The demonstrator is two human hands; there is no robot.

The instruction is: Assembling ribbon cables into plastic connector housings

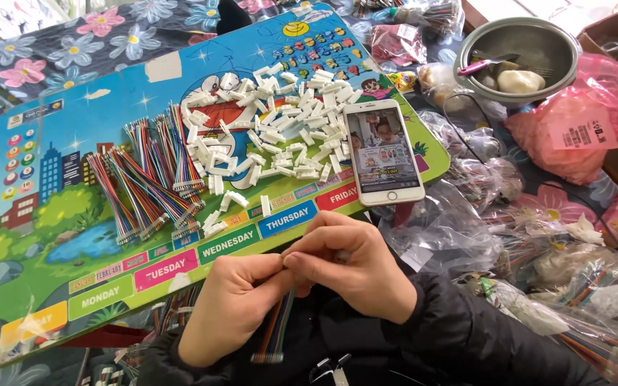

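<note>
Flowered cloth point(51, 50) in dark grey with pink and blue blossoms covers the desk, and over it lies a bright cartoon board point(59, 236) printed with a city scene and coloured label strips along its near edge. On the left half of that board rest fanned bundles of multicoloured ribbon wires point(144, 179), their ends pointing toward the person. Just right of them spreads a loose heap of small white plastic connectors point(266, 129), a few strays lying nearer the board's edge. Below the board, close to the body, the left hand point(227, 304) and the right hand point(345, 268) meet fingertip to fingertip, both pinched tightly on the top end of a striped ribbon cable point(275, 332), which hangs down between the wrists toward the lap; whether a connector sits in the pinch cannot be told. Right of the connector heap, a white smartphone point(383, 151) lies face up with its screen lit. Farther right sit crumpled clear plastic bags point(459, 221), a metal bowl point(563, 43) holding utensils, and a pink plastic bag point(595, 136).
</note>
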